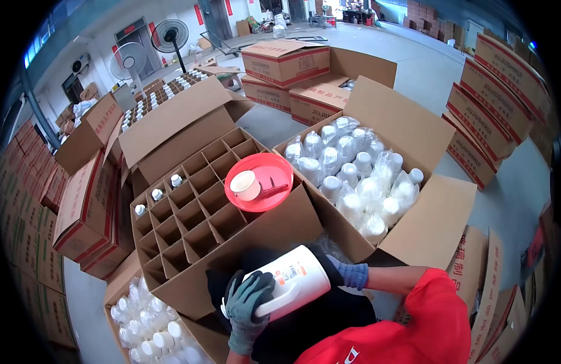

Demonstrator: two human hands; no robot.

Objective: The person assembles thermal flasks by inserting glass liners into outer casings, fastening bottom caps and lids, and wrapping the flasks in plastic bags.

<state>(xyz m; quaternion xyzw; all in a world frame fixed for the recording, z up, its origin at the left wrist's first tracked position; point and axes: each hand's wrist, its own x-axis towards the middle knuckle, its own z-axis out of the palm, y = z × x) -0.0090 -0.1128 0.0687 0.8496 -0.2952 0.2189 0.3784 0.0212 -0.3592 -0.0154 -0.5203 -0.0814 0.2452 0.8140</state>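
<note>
A white plastic jug (301,282) with a side handle and orange-and-black print lies tilted across my lap. My left hand (249,303), in a grey-green glove, is wrapped round its left end, hiding that end from view. My right hand (336,270), in a dark glove with a blue cuff, presses against the wide right end; its fingers are mostly hidden behind the jug. Just beyond stands a divided carton (256,227). A red round tray (274,203) rests on its dividers, with a cream cup (245,185) and a small dark red tool (273,190) in it.
Three white-capped bottles (157,194) stand in the carton's left cells. Open boxes of plastic-wrapped white bottles lie right (347,161) and lower left (144,327). Stacked cartons (483,115) rise at the right, more (86,209) at the left. Two fans (170,36) stand behind.
</note>
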